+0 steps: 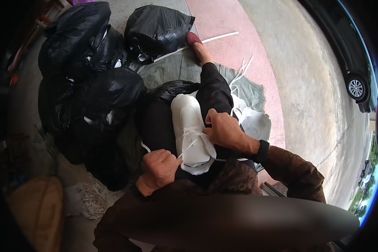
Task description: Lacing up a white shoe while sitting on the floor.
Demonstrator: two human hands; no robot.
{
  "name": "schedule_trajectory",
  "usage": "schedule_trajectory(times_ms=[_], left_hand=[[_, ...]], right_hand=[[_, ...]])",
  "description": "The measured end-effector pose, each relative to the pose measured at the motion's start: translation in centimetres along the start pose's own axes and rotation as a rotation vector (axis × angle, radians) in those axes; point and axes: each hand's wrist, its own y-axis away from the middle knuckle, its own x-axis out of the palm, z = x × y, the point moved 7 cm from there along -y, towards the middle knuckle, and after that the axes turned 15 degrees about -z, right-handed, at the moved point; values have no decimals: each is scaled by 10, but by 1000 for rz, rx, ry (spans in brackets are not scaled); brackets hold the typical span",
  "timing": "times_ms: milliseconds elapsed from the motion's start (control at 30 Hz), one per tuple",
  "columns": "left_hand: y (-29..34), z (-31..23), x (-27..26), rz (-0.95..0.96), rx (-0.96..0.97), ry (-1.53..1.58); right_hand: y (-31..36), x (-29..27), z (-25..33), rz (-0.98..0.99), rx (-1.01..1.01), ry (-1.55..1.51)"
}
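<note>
A white lace-up shoe [185, 113] lies across my lap, toe pointing away from me, with a white shoelace [191, 135] crossing its upper. At the shoe's near left, my left hand [158, 170] is closed in a fist around one lace end; a short piece sticks out above the knuckles and the rest runs taut to the shoe. My right hand [227, 131] is curled at the shoe's right side, thumb and forefinger pinching the lace there. Partly behind my right arm, more white shoes [256, 122] with loose laces [240, 75] rest beside my leg.
Stuffed black plastic bags [80, 84] crowd the left, another bag [155, 31] beyond my foot. A green-grey sheet [164, 71] and thin white strip [220, 37] lie on the floor. White laces [95, 199] are heaped lower left, near a brown wooden piece [38, 210]. A car [357, 54] stands far right.
</note>
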Motion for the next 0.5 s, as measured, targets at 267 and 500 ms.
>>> schedule_trajectory(times_ms=[267,500], left_hand=[[-28,43,32,-62,-355,-44],[-33,27,65,83,-114,-185]], right_hand=[[73,-25,31,41,-242,-91],[79,-23,20,-75,-269,-150]])
